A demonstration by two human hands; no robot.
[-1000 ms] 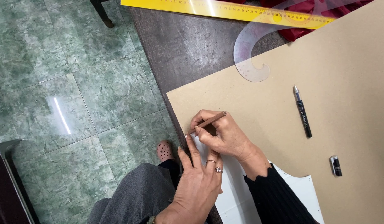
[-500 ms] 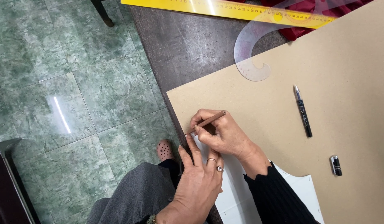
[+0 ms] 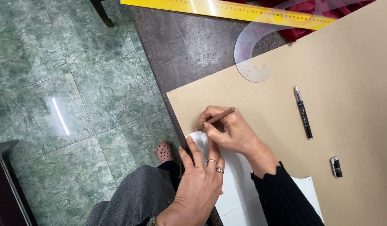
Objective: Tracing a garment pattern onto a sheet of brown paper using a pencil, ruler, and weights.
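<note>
Pinched tight in the right hand [image 3: 231,132] – a brown pencil [image 3: 216,118]; left hand [image 3: 201,180] flat, fingers spread, pressing the white pattern piece [image 3: 239,184].

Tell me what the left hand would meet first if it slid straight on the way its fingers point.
Probably the right hand holding the brown pencil: the left hand, flat on the white paper pattern, points its fingers at it, nearly touching.

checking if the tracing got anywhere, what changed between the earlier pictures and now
Almost nothing visibly changed. The right hand keeps the brown pencil at the corner of the white pattern piece, and the left hand stays pressed flat on it. The brown paper sheet, black pen and curve ruler have not moved.
</note>
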